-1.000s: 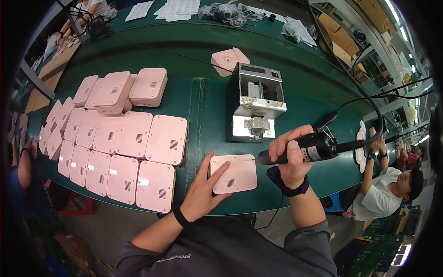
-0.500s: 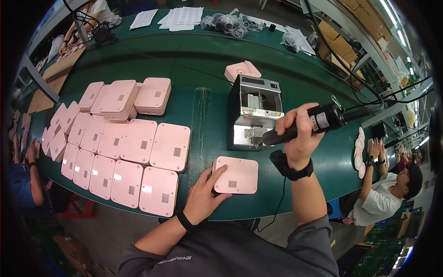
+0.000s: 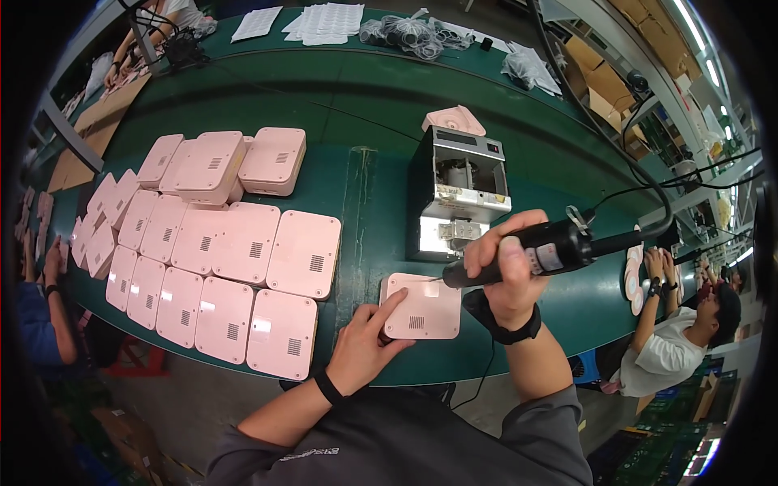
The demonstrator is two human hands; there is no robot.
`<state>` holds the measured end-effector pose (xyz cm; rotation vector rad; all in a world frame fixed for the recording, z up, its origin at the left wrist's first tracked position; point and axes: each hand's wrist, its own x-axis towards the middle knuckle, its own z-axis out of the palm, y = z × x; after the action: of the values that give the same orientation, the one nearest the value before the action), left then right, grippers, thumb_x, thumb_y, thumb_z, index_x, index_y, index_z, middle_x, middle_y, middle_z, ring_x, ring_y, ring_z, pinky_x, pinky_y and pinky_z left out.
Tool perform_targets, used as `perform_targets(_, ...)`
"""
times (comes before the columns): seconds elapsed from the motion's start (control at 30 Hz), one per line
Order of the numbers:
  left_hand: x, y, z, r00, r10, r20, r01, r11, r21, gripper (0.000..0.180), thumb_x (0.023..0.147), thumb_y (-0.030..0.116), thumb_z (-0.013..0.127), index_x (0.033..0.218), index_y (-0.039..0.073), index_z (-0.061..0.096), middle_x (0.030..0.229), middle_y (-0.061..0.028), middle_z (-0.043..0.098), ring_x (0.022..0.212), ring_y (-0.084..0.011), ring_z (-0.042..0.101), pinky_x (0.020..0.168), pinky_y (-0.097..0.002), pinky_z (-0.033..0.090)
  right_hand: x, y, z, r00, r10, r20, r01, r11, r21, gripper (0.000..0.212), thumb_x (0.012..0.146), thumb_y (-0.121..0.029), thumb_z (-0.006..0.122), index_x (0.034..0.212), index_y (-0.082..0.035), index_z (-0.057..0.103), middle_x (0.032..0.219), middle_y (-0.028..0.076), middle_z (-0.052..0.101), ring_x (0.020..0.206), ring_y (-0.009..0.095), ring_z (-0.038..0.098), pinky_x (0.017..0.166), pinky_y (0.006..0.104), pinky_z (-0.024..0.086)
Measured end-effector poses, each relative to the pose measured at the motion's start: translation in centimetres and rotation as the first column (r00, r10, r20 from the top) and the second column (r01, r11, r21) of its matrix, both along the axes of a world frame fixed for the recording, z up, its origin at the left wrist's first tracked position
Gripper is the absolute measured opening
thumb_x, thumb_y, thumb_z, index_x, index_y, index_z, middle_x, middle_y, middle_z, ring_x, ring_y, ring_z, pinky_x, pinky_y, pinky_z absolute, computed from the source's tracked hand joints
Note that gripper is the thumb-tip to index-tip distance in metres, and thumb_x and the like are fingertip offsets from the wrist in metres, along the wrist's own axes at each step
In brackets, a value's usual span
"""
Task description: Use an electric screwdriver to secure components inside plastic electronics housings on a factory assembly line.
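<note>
A pale pink square plastic housing [image 3: 433,304] with rounded corners and a small slotted vent lies flat before me. My left hand [image 3: 365,340] grips its left side, the index finger on top near the far left corner and the thumb along the near edge. A black corded electric screwdriver [image 3: 559,247] is wrapped in the closed fingers of my right hand [image 3: 510,267]. Its thin bit points left over the housing's far left part, close to my left fingertip; whether it touches a screw is too small to tell. Behind stands a black and metal screw feeder [image 3: 462,194].
Rows of similar pink housings [image 3: 243,243] fill the left of the green table [image 3: 356,243], some stacked. Another pink part [image 3: 455,120] sits behind the feeder. A thick cable [image 3: 640,239] runs from the screwdriver. Co-workers sit on both sides; round pink pieces [image 3: 632,279] lie at right.
My right hand has brought the screwdriver down and left from the screw feeder to above the housing. My left hand keeps its hold on the housing. The view has shifted slightly.
</note>
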<state>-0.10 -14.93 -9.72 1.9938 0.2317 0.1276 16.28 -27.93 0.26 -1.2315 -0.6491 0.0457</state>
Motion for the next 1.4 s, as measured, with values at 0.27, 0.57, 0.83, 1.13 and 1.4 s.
perform_targets(0.27, 0.1, 0.2, -0.1, 1.0, -0.006, -0.001, 0.006, 1.0, -0.006, 0.078, 0.076, 0.02, 0.083, 0.145, 0.028, 0.047, 0.1, -0.0111, 0.055, 0.068, -0.0229, 0.064, 0.066, -0.0352, 0.057, 0.0, 0.6, -0.8, 1.0, 0.02, -0.02, -0.02, 1.0, 0.011, 0.022, 0.09, -0.018, 0.057, 0.103, -0.006, 0.044, 0.067, 0.01, 0.051, 0.05, 0.018, 0.049, 0.052, 0.0346, 0.048)
perform_targets(0.57, -0.1, 0.1, 0.1, 1.0, -0.001, 0.029, 0.003, 0.998, -0.065, 0.07, 0.083, 0.023, 0.078, 0.146, 0.025, 0.047, 0.104, -0.0134, 0.057, 0.069, -0.0252, 0.065, 0.067, -0.0349, 0.057, 0.8, -0.4, 1.0, 0.997, -0.058, 0.05, 0.056, 0.997, 0.05, 0.019, 0.093, -0.017, 0.054, 0.105, -0.004, 0.045, 0.067, 0.009, 0.052, 0.05, 0.018, 0.05, 0.051, 0.034, 0.047)
perform_targets(0.83, 0.1, -0.7, -0.6, 0.988, 0.15, -0.036, -0.154, 0.955, -0.253, 0.064, 0.088, 0.025, 0.073, 0.144, 0.008, 0.047, 0.101, -0.0155, 0.065, 0.07, -0.0241, 0.067, 0.069, -0.0345, 0.056, 3.9, -0.4, 2.1, 0.975, -0.186, 0.126, 0.183, 0.983, 0.031, 0.017, 0.096, -0.019, 0.051, 0.104, -0.004, 0.046, 0.068, 0.009, 0.052, 0.05, 0.018, 0.051, 0.051, 0.0359, 0.046)
perform_targets(1.13, 1.1, 0.1, -2.0, 0.981, 0.146, -0.129, -0.183, 0.92, -0.346, 0.065, 0.084, 0.028, 0.076, 0.133, -0.006, 0.052, 0.094, -0.0158, 0.068, 0.072, -0.0204, 0.069, 0.066, -0.0321, 0.056, -2.9, -4.3, 1.9, 0.999, -0.03, -0.036, 0.031, 0.999, 0.024, 0.03, 0.093, -0.028, 0.058, 0.105, -0.007, 0.042, 0.067, 0.007, 0.051, 0.049, 0.017, 0.051, 0.054, 0.0345, 0.047)
perform_targets(1.4, 1.0, -0.1, -2.6, 0.977, 0.153, -0.15, -0.2, 0.901, -0.385, 0.065, 0.084, 0.029, 0.076, 0.133, -0.006, 0.052, 0.095, -0.0153, 0.068, 0.072, -0.0194, 0.069, 0.065, -0.0315, 0.055, -5.3, -6.7, 1.2, 0.994, -0.111, 0.002, 0.11, 0.991, -0.073, 0.038, 0.09, -0.035, 0.063, 0.103, -0.008, 0.04, 0.067, 0.006, 0.051, 0.049, 0.017, 0.05, 0.055, 0.0345, 0.047)
